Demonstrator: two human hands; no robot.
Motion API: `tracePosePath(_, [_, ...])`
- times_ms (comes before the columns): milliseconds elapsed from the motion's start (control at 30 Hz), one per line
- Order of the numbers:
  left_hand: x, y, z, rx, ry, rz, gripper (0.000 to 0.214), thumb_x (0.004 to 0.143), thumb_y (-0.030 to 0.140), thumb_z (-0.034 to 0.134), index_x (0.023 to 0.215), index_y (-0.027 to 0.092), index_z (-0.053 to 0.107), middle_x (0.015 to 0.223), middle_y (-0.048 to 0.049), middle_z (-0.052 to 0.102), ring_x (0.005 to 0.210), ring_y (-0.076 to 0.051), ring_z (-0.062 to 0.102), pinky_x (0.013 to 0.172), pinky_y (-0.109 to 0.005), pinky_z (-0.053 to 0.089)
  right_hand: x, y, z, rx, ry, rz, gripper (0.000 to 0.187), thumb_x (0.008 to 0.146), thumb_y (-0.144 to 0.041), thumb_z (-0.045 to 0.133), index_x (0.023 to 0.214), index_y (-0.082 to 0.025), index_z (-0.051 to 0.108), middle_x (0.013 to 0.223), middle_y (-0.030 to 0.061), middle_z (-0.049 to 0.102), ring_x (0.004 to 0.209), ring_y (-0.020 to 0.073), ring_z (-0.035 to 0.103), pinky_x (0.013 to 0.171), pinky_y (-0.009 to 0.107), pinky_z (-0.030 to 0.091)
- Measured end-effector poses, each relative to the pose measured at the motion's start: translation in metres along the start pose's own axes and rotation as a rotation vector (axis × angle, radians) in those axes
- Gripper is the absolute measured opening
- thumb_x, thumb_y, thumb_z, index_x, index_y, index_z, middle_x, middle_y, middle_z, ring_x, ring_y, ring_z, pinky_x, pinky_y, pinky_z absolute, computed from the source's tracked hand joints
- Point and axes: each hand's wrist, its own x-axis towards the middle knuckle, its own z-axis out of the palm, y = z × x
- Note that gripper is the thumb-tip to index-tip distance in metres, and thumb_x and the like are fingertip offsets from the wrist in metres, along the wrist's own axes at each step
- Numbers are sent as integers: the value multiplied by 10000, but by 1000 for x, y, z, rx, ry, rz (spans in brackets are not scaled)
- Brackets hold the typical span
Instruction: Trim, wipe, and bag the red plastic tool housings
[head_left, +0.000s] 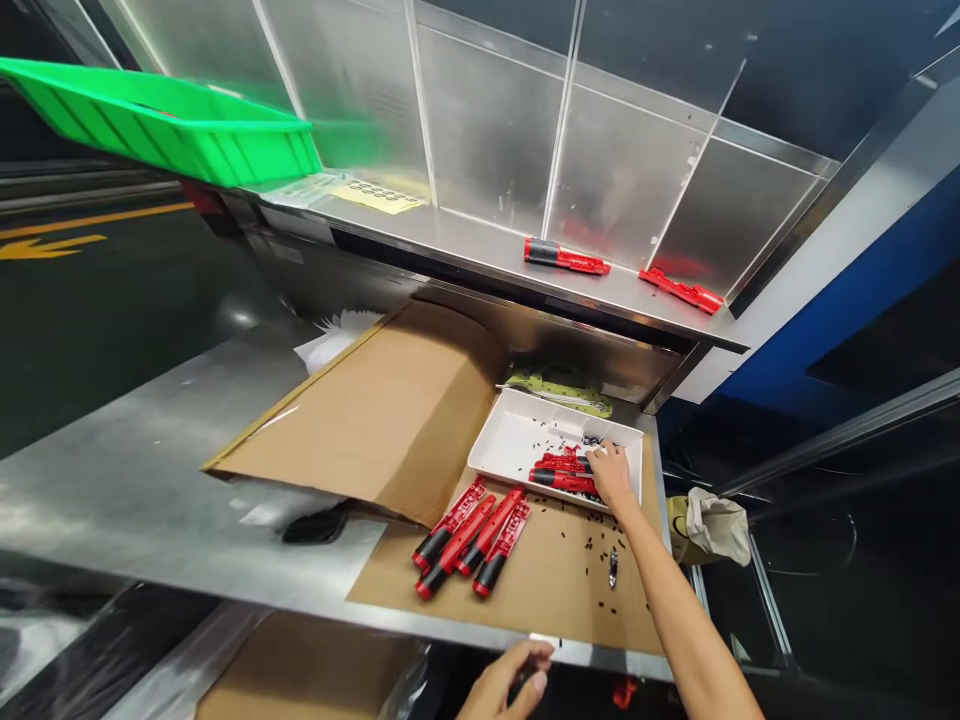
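Note:
My right hand [611, 475] reaches into a white tray [517, 440] and rests on red-and-black plastic parts [562, 472] lying in it, fingers curled over them. Small black screws are scattered in the tray. My left hand [506, 685] is low at the table's front edge, fingers closed around a small dark thing I cannot make out. Several red-and-black parts [472, 535] lie side by side on the cardboard sheet [555, 580] in front of the tray.
A bent cardboard sheet [375, 410] covers the steel table [135, 480]. Two red parts [566, 258] [682, 290] lie on the upper steel shelf. A green bin [165, 125] sits upper left. A small metal piece [613, 568] and loose screws lie on the cardboard.

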Motion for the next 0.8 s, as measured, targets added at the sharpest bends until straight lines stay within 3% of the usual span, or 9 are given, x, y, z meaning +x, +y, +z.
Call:
tracePosePath(167, [15, 17, -25, 51, 86, -44, 519, 860, 631, 510, 1164, 249, 686, 1195, -98, 720, 1156, -300, 631, 1039, -398, 463, -27, 18, -14, 41, 8, 42, 347, 946, -348, 583, 1252, -185, 590, 1250, 100, 606, 1214, 273, 528, 1063, 531, 375])
tracePosePath(233, [17, 33, -30, 154, 195, 47, 460, 888, 564, 518, 1213, 279, 673, 1282, -104, 680, 1236, -315, 583, 1082, -434, 427, -48, 22, -27, 110, -20, 36, 379, 933, -298, 573, 1297, -189, 586, 1194, 120, 630, 1180, 284, 536, 1043, 512, 375])
tracePosePath(333, [24, 71, -35, 422, 341, 282, 557, 894, 424, 560, 1431, 286, 511, 1549, -112, 439, 1473, -348, 287, 1198, -534, 216, -88, 13, -42, 269, -145, -64, 390, 866, -290, 642, 1254, -250, 653, 1103, 93, 667, 1080, 265, 579, 981, 428, 423])
tracePosePath(400, [32, 96, -39, 587, 273, 384, 707, 815, 377, 668, 1477, 257, 451, 1603, -124, 345, 1500, -395, 177, 1200, -603, 79, -114, 2, -47, 387, -252, -150, 362, 791, -321, 730, 1153, -308, 714, 1034, 44, 686, 1019, 240, 606, 938, 367, 450])
tracePosePath(467, [42, 113, -43, 590, 88, 354, 713, 765, 375, 725, 1432, 238, 509, 1500, -148, 491, 1420, -407, 348, 1178, -582, 176, -133, -6, -46, 495, -334, -196, 369, 721, -379, 797, 1083, -343, 736, 979, 4, 701, 973, 219, 627, 900, 321, 468])
tracePosePath(533, [48, 118, -45, 422, -71, 235, 613, 779, 407, 721, 1353, 246, 575, 1263, -124, 665, 1209, -350, 564, 1068, -463, 382, -144, -2, -40, 581, -359, -165, 402, 746, -475, 761, 1122, -341, 710, 1004, -9, 712, 961, 202, 645, 863, 295, 487])
tracePosePath(600, [50, 117, -43, 132, -161, 80, 516, 814, 482, 690, 1269, 252, 610, 978, -59, 707, 903, -248, 645, 830, -328, 491, -147, 13, -27, 633, -315, -45, 411, 878, -559, 565, 1181, -300, 661, 1059, 14, 713, 956, 194, 660, 815, 294, 504])
tracePosePath(667, [49, 113, -37, -226, -206, -62, 508, 795, 587, 688, 1154, 233, 621, 779, 14, 624, 653, -146, 567, 630, -242, 444, -148, 32, -6, 630, -221, 130, 449, 940, -557, 402, 1160, -243, 636, 1028, 56, 709, 944, 215, 669, 797, 325, 507])
tracePosePath(800, [49, 119, -18, -874, -274, -237, 577, 738, 696, 693, 1022, 203, 596, 695, 60, 521, 527, -62, 447, 559, -201, 372, -151, 50, 47, 564, -47, 401, 342, 793, -493, 571, 972, -206, 626, 943, 120, 677, 957, 316, 664, 849, 427, 490])
